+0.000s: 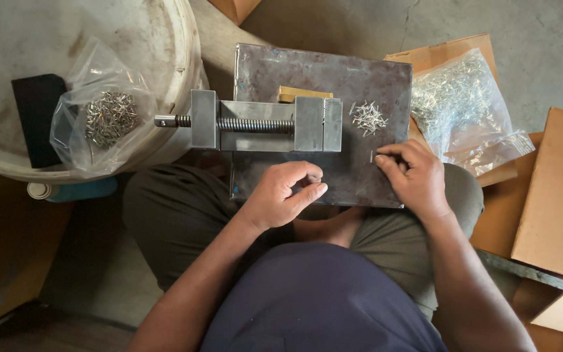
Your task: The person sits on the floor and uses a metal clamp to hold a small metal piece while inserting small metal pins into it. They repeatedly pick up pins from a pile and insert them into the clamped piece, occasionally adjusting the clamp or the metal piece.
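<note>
Pins (368,117) lie loose at two o'clock on the steel plate (373,72), bare metal toward its near edge — right hand (415,176) pinching one, left hand (285,192) curled, contents unclear.

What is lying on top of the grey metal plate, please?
On the metal plate stand a steel vise, a small wooden block behind it, and a little heap of metal pins. The right hand pinches one pin; both hands cover part of the plate.
</note>
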